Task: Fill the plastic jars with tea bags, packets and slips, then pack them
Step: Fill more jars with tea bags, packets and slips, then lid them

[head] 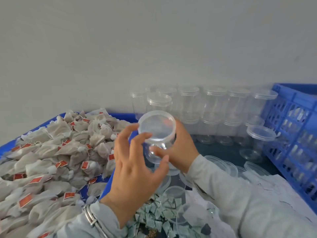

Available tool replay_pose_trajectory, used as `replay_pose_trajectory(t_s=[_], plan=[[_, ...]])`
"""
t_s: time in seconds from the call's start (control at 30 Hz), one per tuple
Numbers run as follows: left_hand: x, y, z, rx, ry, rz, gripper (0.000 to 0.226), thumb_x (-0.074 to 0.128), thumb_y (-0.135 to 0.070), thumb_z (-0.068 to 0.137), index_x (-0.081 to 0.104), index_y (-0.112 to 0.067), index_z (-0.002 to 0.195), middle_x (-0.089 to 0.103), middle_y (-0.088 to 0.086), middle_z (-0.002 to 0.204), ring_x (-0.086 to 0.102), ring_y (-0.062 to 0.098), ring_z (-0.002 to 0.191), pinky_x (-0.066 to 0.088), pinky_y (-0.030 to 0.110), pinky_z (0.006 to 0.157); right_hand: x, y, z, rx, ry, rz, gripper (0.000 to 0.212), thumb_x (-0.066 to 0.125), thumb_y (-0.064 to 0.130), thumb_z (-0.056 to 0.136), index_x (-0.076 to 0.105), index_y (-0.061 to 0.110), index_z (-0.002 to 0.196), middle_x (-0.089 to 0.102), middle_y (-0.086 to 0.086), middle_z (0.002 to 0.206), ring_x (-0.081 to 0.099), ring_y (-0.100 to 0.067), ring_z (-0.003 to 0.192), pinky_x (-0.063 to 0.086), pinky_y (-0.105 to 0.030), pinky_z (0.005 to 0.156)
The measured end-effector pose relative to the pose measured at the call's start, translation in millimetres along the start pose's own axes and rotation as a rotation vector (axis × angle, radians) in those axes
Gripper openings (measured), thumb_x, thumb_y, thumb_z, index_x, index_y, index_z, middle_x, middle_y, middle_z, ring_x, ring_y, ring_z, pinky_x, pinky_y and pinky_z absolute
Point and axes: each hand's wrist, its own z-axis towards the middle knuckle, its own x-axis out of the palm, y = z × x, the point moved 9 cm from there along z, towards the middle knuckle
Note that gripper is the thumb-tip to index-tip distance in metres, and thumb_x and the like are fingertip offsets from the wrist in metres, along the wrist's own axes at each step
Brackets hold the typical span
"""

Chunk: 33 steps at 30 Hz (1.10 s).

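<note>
1. Nearest the camera, small pale green packets [159, 219] lie in a loose heap between the two grey sleeves, with white paper slips [267, 191] spread to the right of them.
2. Loose clear lids [223, 164] lie scattered on the dark counter [221, 149] beside the slips.
3. On the left, a blue tray [106, 184] is heaped with tea bags [51, 157], each carrying a small red tag.
4. The left hand [135, 170], a metal bangle at its wrist, has a half-open grip: the fingers are spread and lightly curved, the fingertips touching the lid of the plastic jar [157, 134] and the thumb lying against its lower wall.
5. The right hand [180, 148] has a closed grip, wrapped round the far side of the same jar. The jar is clear, lidded and raised above the counter, tilted so that its lid faces the camera.
6. Farther back, stacked jars [212, 107] with lids on stand in rows against the pale wall [154, 40].
7. A blue crate [295, 127] stands at the right edge; what it holds is too blurred to tell.
</note>
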Motion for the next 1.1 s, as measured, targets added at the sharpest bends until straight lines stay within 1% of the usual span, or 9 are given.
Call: replay_pose_trajectory(t_s=[0.1, 0.23, 0.4, 0.6, 0.7, 0.77, 0.83, 0.97, 1.1], plan=[[8, -6, 0, 0.062, 0.165, 0.038, 0.07, 0.057, -0.052, 0.069, 0.045, -0.013, 0.126, 0.036, 0.018, 0.137, 0.034, 0.014, 0.121, 0.038, 0.031, 0.093, 0, 12, -42, -0.115, 0.154, -0.276, 0.074, 0.075, 0.027, 0.055, 0.047, 0.042, 0.122, 0.054, 0.015, 0.12, 0.054, -0.004, 0.113, 0.047, -0.024, 0.093], [51, -18, -33, 0.121, 0.698, 0.12, 0.083, 0.031, -0.075, 0.068, 0.019, -0.041, 0.143, 0.017, -0.02, 0.144, 0.033, -0.003, 0.124, 0.034, 0.015, 0.096, -14, -6, -89, -0.081, 0.229, -0.403, 0.081, 0.075, 0.033, 0.056, 0.04, 0.039, 0.128, 0.045, 0.021, 0.119, 0.049, -0.001, 0.114, 0.041, -0.014, 0.093], [53, -20, -37, 0.035, 0.676, 0.115, 0.079, 0.021, -0.076, 0.066, 0.031, -0.041, 0.135, 0.04, -0.02, 0.125, 0.051, 0.004, 0.101, 0.042, 0.02, 0.081, -21, 9, -107, -0.155, 0.06, -0.545, 0.079, 0.072, 0.048, 0.058, 0.043, 0.027, 0.128, 0.046, 0.015, 0.114, 0.048, 0.0, 0.106, 0.041, -0.015, 0.089], [53, 12, -44, -0.53, 0.65, -0.105, 0.063, 0.028, -0.08, 0.067, 0.042, -0.038, 0.112, 0.055, -0.01, 0.107, 0.055, 0.015, 0.098, 0.047, 0.037, 0.085, -14, 40, -118, -0.443, -0.198, -0.923, 0.075, 0.073, 0.036, 0.056, 0.046, 0.009, 0.12, 0.057, -0.007, 0.113, 0.05, -0.02, 0.109, 0.038, -0.032, 0.097], [53, 16, -50, -0.71, 0.657, -0.212, 0.051, 0.04, -0.072, 0.074, 0.048, -0.03, 0.102, 0.058, -0.002, 0.096, 0.056, 0.015, 0.087, 0.05, 0.027, 0.067, -10, 32, -126, -0.479, -0.225, -0.999, 0.076, 0.079, 0.033, 0.058, 0.046, 0.009, 0.122, 0.057, -0.007, 0.12, 0.049, -0.021, 0.119, 0.035, -0.044, 0.104], [57, 19, -61, -0.947, 0.656, -0.391, 0.04, 0.048, -0.06, 0.082, 0.05, -0.026, 0.104, 0.055, 0.002, 0.101, 0.057, 0.019, 0.09, 0.056, 0.031, 0.057, -9, 28, -132, -0.497, -0.23, -1.041, 0.074, 0.077, 0.033, 0.065, 0.045, 0.01, 0.127, 0.05, -0.005, 0.128, 0.047, -0.022, 0.124, 0.031, -0.05, 0.106], [62, 18, -74, -1.159, 0.682, -0.566, 0.045, 0.052, -0.054, 0.086, 0.049, -0.023, 0.118, 0.052, 0.005, 0.115, 0.058, 0.031, 0.1, 0.059, 0.042, 0.06, -8, 28, -136, -0.515, -0.235, -1.05, 0.064, 0.068, 0.032, 0.073, 0.044, 0.011, 0.128, 0.046, -0.005, 0.131, 0.044, -0.022, 0.128, 0.029, -0.053, 0.107], [68, 22, -86, -1.251, 0.75, -0.638, 0.057, 0.054, -0.058, 0.083, 0.045, -0.02, 0.125, 0.054, 0.008, 0.117, 0.065, 0.032, 0.092, 0.059, 0.043, 0.065, -9, 24, -138, -0.507, -0.227, -1.053, 0.066, 0.071, 0.031, 0.074, 0.043, 0.014, 0.131, 0.045, -0.003, 0.134, 0.042, -0.022, 0.131, 0.025, -0.053, 0.111], [74, 21, -96, -1.341, 0.84, -0.731, 0.056, 0.053, -0.061, 0.083, 0.059, -0.014, 0.113, 0.067, 0.01, 0.086, 0.068, 0.026, 0.063, 0.057, 0.038, 0.061, -10, 17, -142, -0.523, -0.228, -1.077, 0.079, 0.084, 0.023, 0.062, 0.044, 0.015, 0.13, 0.045, -0.003, 0.135, 0.041, -0.023, 0.132, 0.021, -0.054, 0.113]])
